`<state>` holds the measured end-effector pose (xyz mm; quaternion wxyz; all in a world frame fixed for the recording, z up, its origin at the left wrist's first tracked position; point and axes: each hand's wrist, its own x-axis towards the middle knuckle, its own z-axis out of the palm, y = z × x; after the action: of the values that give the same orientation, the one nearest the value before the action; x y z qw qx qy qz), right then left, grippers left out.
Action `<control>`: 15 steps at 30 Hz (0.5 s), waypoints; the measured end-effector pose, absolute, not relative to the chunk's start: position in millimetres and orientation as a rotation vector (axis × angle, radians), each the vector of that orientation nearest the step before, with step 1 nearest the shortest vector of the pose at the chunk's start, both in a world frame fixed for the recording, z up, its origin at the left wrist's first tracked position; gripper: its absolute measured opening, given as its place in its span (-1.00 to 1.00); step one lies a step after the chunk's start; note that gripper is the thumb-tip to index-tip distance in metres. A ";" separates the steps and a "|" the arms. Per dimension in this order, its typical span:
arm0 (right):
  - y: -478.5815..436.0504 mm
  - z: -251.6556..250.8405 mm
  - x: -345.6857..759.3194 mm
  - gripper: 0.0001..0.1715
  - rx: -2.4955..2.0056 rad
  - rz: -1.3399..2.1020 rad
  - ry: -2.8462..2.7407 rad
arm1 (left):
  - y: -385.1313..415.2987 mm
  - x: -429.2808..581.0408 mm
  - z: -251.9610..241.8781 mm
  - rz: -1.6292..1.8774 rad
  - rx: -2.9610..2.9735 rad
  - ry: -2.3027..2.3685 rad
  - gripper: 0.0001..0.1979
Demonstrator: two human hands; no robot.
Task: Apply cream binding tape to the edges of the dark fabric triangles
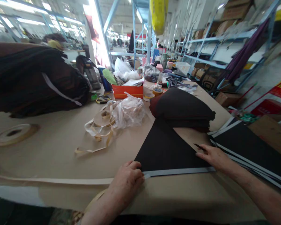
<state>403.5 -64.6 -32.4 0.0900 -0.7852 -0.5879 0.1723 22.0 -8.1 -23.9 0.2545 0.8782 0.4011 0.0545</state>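
A black triangular piece of fabric (pixel 166 148) lies flat on the brown paper-covered table (pixel 49 140), with a pale grey strip of tape (pixel 178 171) along its near edge. My left hand (pixel 127 181) rests with its fingers curled and pinched at the left end of that strip. Fingers flat, my right hand (pixel 213 156) presses on the piece's right corner, near the strip's right end. A small dark thin object (pixel 199 146) pokes out past its fingertips; I cannot make out what it is.
A stack of dark fabric pieces (pixel 182 107) sits behind the triangle. More black pieces with pale edges (pixel 248 147) lie at right. Crumpled plastic and loose tape backing (pixel 117 117), a tape roll (pixel 14 133), an orange box (pixel 127 90) and a dark fabric pile (pixel 35 84) fill the left and middle.
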 end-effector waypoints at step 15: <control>-216.3 -29.7 349.1 -0.77 -2.278 1.291 -1.543 | -22.0 30.8 -26.5 0.092 2.421 0.848 -0.74</control>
<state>349.1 -216.3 -29.7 0.0512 -0.7485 -0.5071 0.4243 30.8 -22.0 -26.5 0.2834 0.9045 0.3168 0.0342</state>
